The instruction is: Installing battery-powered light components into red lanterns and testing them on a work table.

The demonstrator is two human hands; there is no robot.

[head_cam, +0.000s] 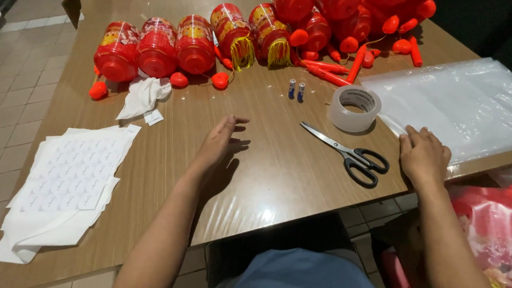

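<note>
Your left hand (218, 141) hovers open and empty over the brown table (269, 178). Your right hand (422, 154) lies flat, gripping nothing, on the plastic bags (467, 106), beside the scissors (348, 152). Tiled floor (7, 103) surrounds the table.

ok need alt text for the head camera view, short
A person's right hand rests on a stack of clear plastic bags while the left hand hovers open over a wooden table. Scissors, a tape roll and red lanterns lie nearby.
</note>
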